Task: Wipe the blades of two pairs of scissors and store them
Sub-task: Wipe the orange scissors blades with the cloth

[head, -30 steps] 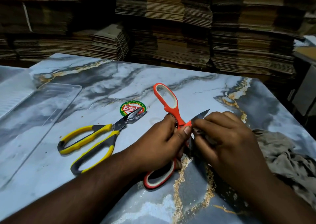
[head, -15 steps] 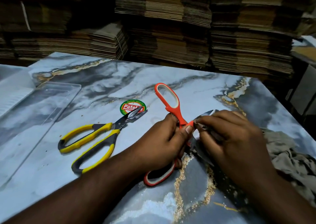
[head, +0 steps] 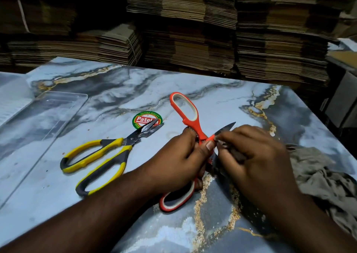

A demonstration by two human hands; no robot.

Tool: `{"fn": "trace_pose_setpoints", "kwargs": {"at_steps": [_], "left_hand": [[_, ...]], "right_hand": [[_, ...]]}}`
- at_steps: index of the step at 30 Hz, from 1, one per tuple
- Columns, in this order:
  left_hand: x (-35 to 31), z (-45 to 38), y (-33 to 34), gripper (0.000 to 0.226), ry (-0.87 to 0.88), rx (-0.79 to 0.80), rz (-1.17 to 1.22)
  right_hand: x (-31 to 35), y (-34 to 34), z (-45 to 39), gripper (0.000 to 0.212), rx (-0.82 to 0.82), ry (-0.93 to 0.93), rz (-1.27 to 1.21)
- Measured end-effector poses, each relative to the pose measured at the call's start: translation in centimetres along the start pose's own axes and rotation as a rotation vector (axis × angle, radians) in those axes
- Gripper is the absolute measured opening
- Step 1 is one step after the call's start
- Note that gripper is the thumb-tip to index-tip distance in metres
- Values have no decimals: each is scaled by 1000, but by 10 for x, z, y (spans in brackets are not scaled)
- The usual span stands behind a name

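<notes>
Orange scissors gripped by left hand | right hand pinches blade | sticker reads "Patel"

The scene is dim, with cool, soft light falling from above onto the marbled table top, which shows a pale sheen at its left. The stacked cardboard behind sinks into deep shadow, its gaps nearly black. Both forearms read as dark masses with little detail. Wide-angle bending curves the table's far edge and stretches the corners. Focus is fair at centre, softer and slightly smeared toward the edges.
</notes>
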State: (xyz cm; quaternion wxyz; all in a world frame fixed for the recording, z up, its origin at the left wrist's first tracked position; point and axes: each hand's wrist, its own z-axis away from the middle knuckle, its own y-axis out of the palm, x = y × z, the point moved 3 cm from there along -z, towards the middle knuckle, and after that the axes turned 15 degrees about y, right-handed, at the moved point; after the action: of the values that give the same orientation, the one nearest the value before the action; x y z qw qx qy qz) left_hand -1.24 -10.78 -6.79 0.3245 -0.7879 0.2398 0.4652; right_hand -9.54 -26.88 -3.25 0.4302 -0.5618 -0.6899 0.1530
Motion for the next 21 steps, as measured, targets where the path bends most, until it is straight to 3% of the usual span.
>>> {"fn": "trace_pose_setpoints", "kwargs": {"at_steps": [4, 7, 11, 14, 17, 21], "left_hand": [[1, 0, 0, 32, -13, 8, 7], [1, 0, 0, 30, -10, 0, 7], [1, 0, 0, 30, -21, 5, 27], [0, 0, 0, 29, -14, -9, 30], [1, 0, -1, 34, -28, -1, 32], [1, 0, -1, 28, -34, -13, 37]], "right_hand": [[-13, -2, -9, 13, -26, 99, -33], [-5, 1, -1, 16, 5, 18, -13], [-13, -1, -6, 13, -40, 94, -35], [-4, 3, 1, 14, -1, 14, -24], [-10, 1, -3, 14, -38, 87, -61], [-4, 5, 1, 16, -15, 37, -50]]}}
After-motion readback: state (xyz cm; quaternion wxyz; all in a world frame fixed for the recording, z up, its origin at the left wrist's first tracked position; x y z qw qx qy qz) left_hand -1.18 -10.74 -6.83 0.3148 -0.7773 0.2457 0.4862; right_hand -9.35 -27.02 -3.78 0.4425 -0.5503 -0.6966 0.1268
